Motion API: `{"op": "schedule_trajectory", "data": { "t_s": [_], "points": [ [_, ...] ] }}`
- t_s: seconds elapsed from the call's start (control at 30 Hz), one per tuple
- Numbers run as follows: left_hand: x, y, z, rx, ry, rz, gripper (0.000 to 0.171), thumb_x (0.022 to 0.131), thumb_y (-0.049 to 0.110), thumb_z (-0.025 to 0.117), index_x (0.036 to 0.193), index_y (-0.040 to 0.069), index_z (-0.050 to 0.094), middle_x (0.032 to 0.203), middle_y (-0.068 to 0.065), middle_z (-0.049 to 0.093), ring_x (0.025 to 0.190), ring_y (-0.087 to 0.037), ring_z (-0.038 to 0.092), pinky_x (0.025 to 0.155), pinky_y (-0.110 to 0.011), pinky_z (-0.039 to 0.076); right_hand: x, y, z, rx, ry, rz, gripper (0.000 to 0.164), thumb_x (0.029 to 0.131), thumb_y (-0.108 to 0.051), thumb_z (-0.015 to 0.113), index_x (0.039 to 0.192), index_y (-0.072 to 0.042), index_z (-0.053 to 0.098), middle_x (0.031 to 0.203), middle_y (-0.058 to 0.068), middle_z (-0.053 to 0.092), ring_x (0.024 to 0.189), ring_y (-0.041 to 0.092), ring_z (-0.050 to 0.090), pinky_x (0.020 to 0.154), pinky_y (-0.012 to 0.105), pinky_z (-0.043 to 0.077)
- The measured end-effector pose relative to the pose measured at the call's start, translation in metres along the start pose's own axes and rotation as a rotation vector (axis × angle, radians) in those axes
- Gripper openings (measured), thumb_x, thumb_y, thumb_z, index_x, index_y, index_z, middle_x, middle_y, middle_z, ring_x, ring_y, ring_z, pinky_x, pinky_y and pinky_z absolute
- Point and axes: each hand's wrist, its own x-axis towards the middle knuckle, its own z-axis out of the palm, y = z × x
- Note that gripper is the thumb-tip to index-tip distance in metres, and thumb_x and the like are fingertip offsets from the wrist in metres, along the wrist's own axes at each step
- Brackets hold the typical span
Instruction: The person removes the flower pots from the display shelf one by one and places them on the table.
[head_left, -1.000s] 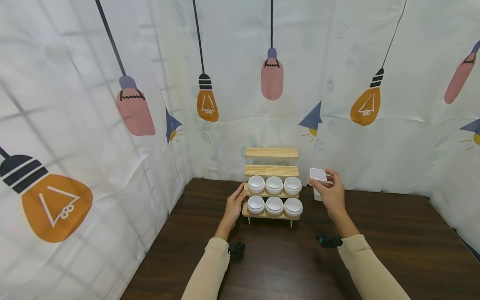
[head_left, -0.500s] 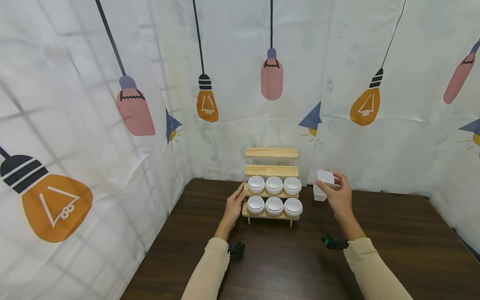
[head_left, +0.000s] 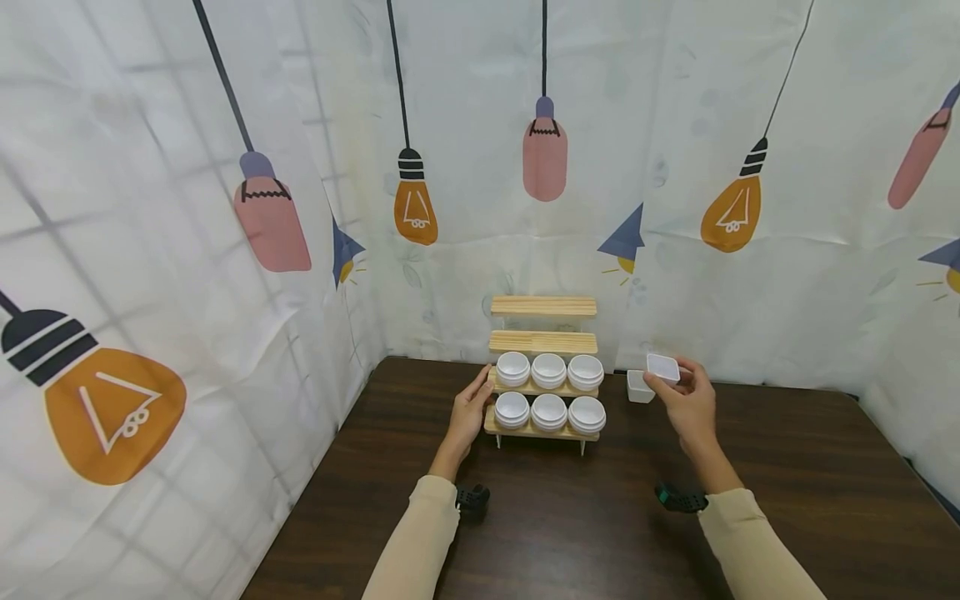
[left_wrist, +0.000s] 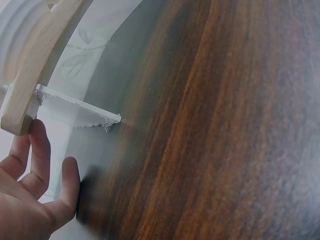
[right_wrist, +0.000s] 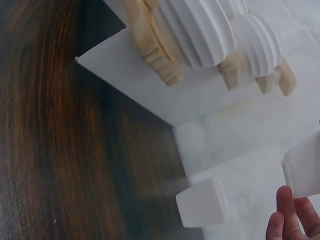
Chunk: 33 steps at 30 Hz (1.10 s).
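Note:
A tiered wooden rack [head_left: 543,342] stands at the table's back, with white round ridged cups [head_left: 549,411] in two rows of three on its lower tiers. My left hand [head_left: 467,419] holds the rack's left end; in the left wrist view, fingertips touch the end of a wooden board [left_wrist: 42,65], and the little finger stands apart. Right of the rack, my right hand [head_left: 688,407] pinches a small white square container [head_left: 663,367] between thumb and fingers, tilted. Another white square container [head_left: 639,387] sits on the table just left of it, also showing in the right wrist view.
The dark wooden table [head_left: 555,517] reaches back to a white curtain [head_left: 480,267] printed with lamps, close behind the rack. The rack's upper two tiers hold nothing. A thin white support leg [left_wrist: 80,105] props the rack's board.
My right hand has moved right and slightly down with the square container, away from above the other one, which now shows more fully. My left hand and the rack have stayed still.

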Motion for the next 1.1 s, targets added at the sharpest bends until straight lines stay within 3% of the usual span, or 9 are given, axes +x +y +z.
{"op": "schedule_trajectory", "data": {
  "t_s": [0.33, 0.63, 1.1],
  "points": [
    [0.003, -0.001, 0.0, -0.022, -0.009, -0.001, 0.052, 0.109, 0.033, 0.051, 0.158, 0.019, 0.041, 0.156, -0.011, 0.05, 0.112, -0.042, 0.058, 0.087, -0.034, 0.047, -0.002, 0.008, -0.009, 0.006, 0.008, 0.029, 0.071, 0.09, -0.027, 0.081, 0.148, -0.008, 0.045, 0.108, -0.004, 0.051, 0.084, -0.007, 0.057, 0.067, 0.012, 0.048],
    [0.0, 0.0, 0.0, 0.011, 0.014, 0.008, 0.048, 0.107, 0.038, 0.054, 0.154, 0.03, 0.048, 0.151, -0.004, 0.056, 0.106, -0.029, 0.061, 0.09, -0.03, 0.046, -0.003, 0.017, -0.017, -0.056, 0.013, 0.018, 0.068, 0.09, -0.031, 0.08, 0.145, -0.007, 0.047, 0.11, -0.002, 0.052, 0.083, -0.005, 0.055, 0.066, 0.014, 0.047],
    [-0.001, 0.001, 0.001, 0.027, 0.013, 0.016, 0.051, 0.107, 0.037, 0.053, 0.156, 0.023, 0.046, 0.15, -0.006, 0.057, 0.105, -0.026, 0.06, 0.094, -0.033, 0.045, 0.0, 0.031, -0.026, -0.121, 0.0, 0.047, 0.072, 0.091, -0.037, 0.079, 0.148, -0.01, 0.047, 0.114, -0.002, 0.053, 0.085, -0.007, 0.054, 0.068, 0.014, 0.046]
  ]
}}
